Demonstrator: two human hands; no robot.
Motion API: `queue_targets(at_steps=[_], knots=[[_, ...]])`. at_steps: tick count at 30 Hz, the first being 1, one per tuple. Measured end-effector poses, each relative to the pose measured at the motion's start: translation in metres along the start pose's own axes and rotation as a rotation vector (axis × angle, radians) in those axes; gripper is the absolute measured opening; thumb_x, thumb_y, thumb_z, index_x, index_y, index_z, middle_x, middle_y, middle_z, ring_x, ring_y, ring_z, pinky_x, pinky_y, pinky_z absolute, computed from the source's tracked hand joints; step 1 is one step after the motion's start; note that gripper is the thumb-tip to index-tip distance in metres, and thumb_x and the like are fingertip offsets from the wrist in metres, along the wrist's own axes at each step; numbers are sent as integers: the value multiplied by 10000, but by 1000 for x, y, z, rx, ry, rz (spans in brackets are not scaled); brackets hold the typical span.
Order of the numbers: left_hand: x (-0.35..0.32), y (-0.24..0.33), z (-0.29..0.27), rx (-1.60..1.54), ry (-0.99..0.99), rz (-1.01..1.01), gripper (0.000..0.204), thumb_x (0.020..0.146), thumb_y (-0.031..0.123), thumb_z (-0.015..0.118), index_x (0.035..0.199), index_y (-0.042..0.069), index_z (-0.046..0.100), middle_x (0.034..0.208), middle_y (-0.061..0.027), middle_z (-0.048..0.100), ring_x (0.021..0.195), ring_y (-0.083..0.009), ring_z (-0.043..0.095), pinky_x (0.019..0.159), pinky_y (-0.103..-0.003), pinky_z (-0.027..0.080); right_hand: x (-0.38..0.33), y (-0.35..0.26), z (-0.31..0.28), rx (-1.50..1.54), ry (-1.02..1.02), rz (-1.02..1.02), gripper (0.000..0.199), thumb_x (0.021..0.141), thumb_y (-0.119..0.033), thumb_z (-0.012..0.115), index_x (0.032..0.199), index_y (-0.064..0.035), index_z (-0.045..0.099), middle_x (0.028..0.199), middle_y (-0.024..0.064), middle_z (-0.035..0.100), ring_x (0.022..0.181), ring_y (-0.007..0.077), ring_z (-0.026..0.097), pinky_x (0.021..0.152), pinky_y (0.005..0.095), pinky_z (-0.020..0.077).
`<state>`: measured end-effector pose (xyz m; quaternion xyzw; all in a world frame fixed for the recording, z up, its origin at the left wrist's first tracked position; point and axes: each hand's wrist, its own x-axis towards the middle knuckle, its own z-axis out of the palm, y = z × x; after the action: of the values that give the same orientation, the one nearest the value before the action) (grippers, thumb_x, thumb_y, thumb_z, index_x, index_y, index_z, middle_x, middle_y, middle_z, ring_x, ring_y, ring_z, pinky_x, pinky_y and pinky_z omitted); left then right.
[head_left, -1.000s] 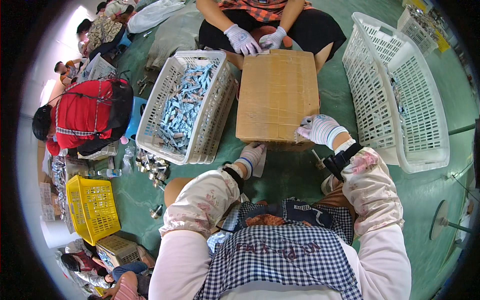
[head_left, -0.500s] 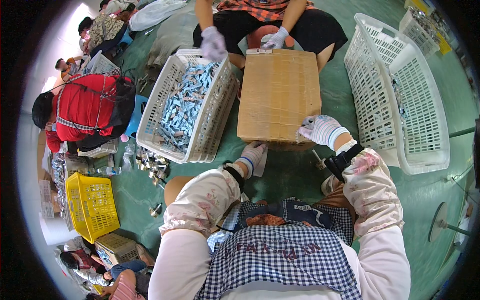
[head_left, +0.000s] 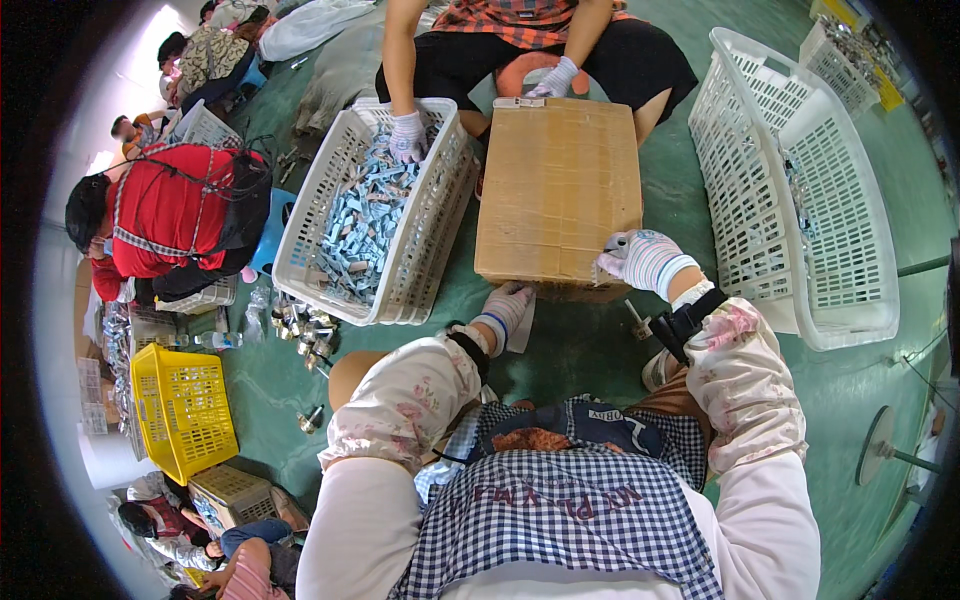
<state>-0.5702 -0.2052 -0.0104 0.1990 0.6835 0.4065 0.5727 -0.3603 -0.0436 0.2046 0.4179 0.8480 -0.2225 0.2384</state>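
Note:
A taped brown cardboard box (head_left: 557, 190) stands in front of me. At its near right corner rests my right hand (head_left: 648, 262), in a striped glove, with the fingers curled closed; whatever they may grip is hidden. My left hand (head_left: 507, 308), gloved too, is closed just under the box's near edge, and a pale flat strip (head_left: 521, 332) hangs beside it. Across the box, a co-worker's gloved hand (head_left: 408, 138) reaches into a white basket (head_left: 425, 255) of small light-blue pieces (head_left: 365, 220). Their other gloved hand (head_left: 553, 78) lies at the box's far edge.
A tall white basket (head_left: 745, 190) stands at the right, with a round-based metal stand (head_left: 878, 445) beyond it. On the left are loose metal parts (head_left: 305, 330), a yellow basket (head_left: 185, 410) and a seated person in red (head_left: 175, 220). More people sit farther off.
The co-worker's hand has moved from above the white basket's rim down into the blue pieces. The person in red has shifted slightly. My own hands and the box have stayed put.

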Motion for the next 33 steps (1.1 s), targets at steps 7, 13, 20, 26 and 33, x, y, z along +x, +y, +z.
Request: queue_targets(at_steps=[7,13,20,26,33], knots=[[-10,7,0,98,-5,14,302,960,178,577,1225,34,602,1051,-54,673,894,-166,614,800,-285,495,2,7,15,36,103,-47,539,936,-504,460,1203,-61,611,1076,188,672,1027,353,631,921,412,478],[-14,5,-1,61,-6,16,296,961,172,571,1219,34,613,1076,-51,671,946,-166,603,860,-278,473,-1,3,14,43,118,-58,515,935,-495,471,1163,-60,626,1014,197,691,975,368,647,882,422,496],[-13,8,3,38,-15,7,296,955,169,583,1208,19,616,1078,-49,670,950,-162,602,864,-272,470,1,6,14,37,119,-43,535,929,-505,468,1173,-55,622,1038,205,685,998,375,639,901,421,489],[-11,12,1,75,-44,55,317,962,167,568,1239,16,597,1120,-67,654,987,-178,587,901,-281,451,0,5,8,52,98,-40,538,920,-511,481,1172,-59,628,1051,208,682,1014,369,633,914,417,481],[-2,5,-1,133,-30,52,323,962,166,566,1246,15,591,1122,-68,652,987,-180,585,901,-283,451,1,4,6,61,99,-26,550,916,-516,483,1170,-51,629,1059,213,677,1019,370,630,915,416,481]])
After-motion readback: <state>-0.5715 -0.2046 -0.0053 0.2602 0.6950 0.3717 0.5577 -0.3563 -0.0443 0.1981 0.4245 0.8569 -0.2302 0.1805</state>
